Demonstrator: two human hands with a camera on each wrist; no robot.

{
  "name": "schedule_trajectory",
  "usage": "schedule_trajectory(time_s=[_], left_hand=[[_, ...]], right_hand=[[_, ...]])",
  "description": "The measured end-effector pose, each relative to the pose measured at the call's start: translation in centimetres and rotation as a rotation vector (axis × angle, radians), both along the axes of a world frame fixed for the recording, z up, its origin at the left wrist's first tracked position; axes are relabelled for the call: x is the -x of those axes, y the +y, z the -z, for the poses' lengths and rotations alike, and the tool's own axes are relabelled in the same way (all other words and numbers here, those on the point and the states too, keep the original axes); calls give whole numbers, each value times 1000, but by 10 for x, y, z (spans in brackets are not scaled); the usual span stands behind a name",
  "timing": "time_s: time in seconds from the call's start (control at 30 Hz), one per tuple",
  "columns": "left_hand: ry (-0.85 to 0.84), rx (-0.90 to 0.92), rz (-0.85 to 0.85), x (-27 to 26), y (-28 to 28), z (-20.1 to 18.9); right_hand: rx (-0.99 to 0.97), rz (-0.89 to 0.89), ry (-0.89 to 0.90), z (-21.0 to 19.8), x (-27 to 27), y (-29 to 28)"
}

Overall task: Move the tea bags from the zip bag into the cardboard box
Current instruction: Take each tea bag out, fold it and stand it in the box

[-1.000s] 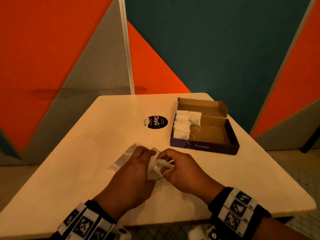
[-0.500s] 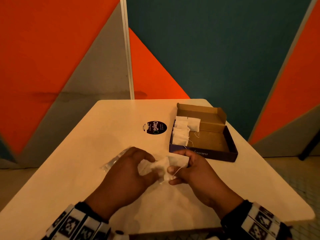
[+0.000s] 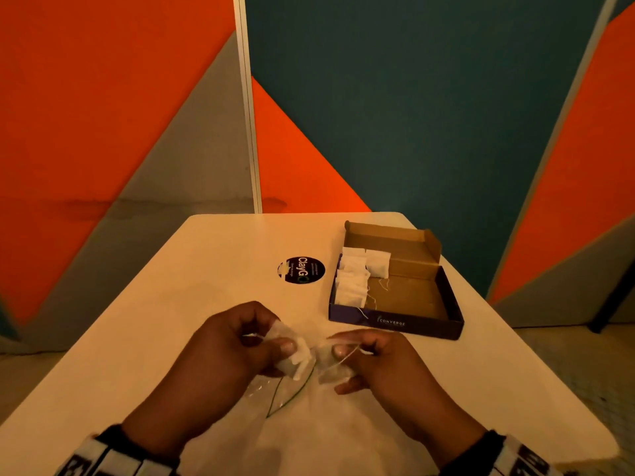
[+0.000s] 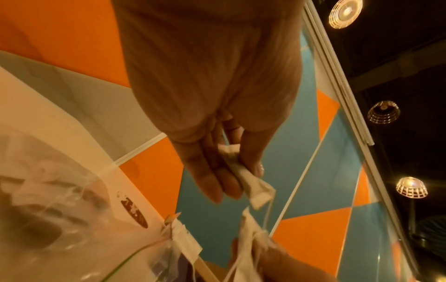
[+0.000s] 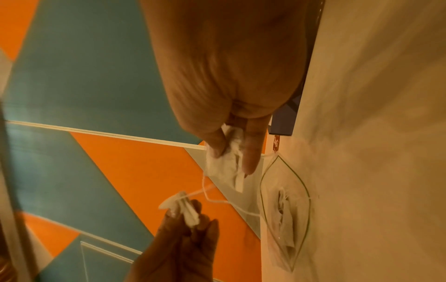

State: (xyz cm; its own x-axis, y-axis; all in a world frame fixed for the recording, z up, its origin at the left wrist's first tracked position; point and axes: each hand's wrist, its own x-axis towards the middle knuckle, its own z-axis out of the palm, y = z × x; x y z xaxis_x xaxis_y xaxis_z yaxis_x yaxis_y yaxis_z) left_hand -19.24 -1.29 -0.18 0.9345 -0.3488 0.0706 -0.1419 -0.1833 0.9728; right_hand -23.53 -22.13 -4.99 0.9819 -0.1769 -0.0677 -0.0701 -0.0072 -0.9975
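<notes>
A clear zip bag (image 3: 275,395) lies on the white table (image 3: 206,276) under my hands, its mouth gaping, with tea bags (image 5: 283,206) still inside. My left hand (image 3: 275,341) pinches a white tea bag (image 3: 297,353) between thumb and fingers, seen close in the left wrist view (image 4: 253,186). My right hand (image 3: 338,348) pinches another tea bag (image 5: 225,166), and a thin string (image 5: 212,199) runs between the two. The open cardboard box (image 3: 412,322) sits to the far right, with several tea bags (image 3: 354,280) stacked along its left side.
A round black sticker (image 3: 301,270) lies on the table left of the box. The table's right edge (image 3: 536,369) runs close past the box. Orange, grey and teal wall panels (image 3: 412,115) stand behind the table.
My hands were joined on one clump of tea bags at the zip bag. They have drawn apart, each keeping a tea bag, with string stretched between. The zip bag now lies released below them.
</notes>
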Motion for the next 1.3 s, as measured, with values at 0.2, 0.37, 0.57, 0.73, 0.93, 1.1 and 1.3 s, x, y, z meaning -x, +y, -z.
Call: schedule_trajectory(time_s=[0.2,0.37,0.57,0.73,0.93,1.1,1.3], left_hand=[[-4,-129,96,0,-12,-13],[-33,-289,119,-8,-22,-11],[-181,-416,84,-23,-18,-10],[-140,-436,141,-32,-9,-8],[-115,-397,99,-40,7,-6],[-90,-368,102,-42,22,-9],[-123,-405,92,-44,33,-12]], right_hand=[[147,8,15,-8,-5,11],[139,4,-37,-16,-9,14],[89,15,-86,-22,-12,15],[45,98,-94,-27,-13,12],[-31,206,-51,-31,-16,-14],[2,262,27,-26,-14,-41],[114,313,109,-27,-13,-52]])
